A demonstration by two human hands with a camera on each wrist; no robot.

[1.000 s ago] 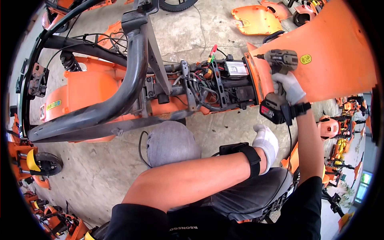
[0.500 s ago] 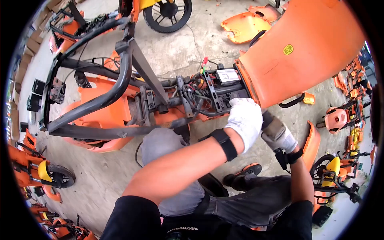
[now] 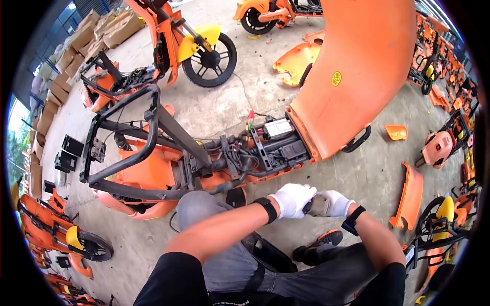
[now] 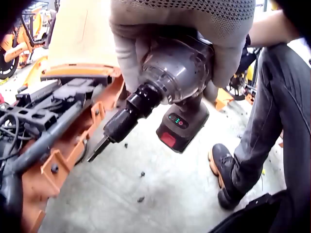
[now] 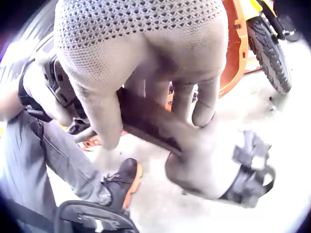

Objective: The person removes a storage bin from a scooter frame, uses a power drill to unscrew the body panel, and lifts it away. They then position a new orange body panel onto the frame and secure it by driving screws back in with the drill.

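A cordless impact driver [image 4: 177,70] is held between both gloved hands, in front of the person's lap. My left hand [image 3: 293,200] grips its head from above, fingers down either side in the left wrist view. The driver's bit [image 4: 99,148] points down and away, toward the scooter's side. My right hand [image 3: 334,204] has thumb and fingers around the handle [image 5: 150,119] in the right wrist view. Just beyond the hands lies a stripped orange scooter, with a silver box [image 3: 278,129] and wiring [image 3: 247,153] exposed in its frame.
A large orange panel [image 3: 357,76] rises at the scooter's right end. A bare black tube frame [image 3: 148,148] stands at its left. Loose orange parts, such as a long cover [image 3: 408,196], lie on the concrete floor. Other scooters and cardboard boxes [image 3: 84,38] stand around.
My right hand has brought the driver from the orange panel down toward the lap. My left hand has moved across and taken hold of the driver's head. The head view has shifted.
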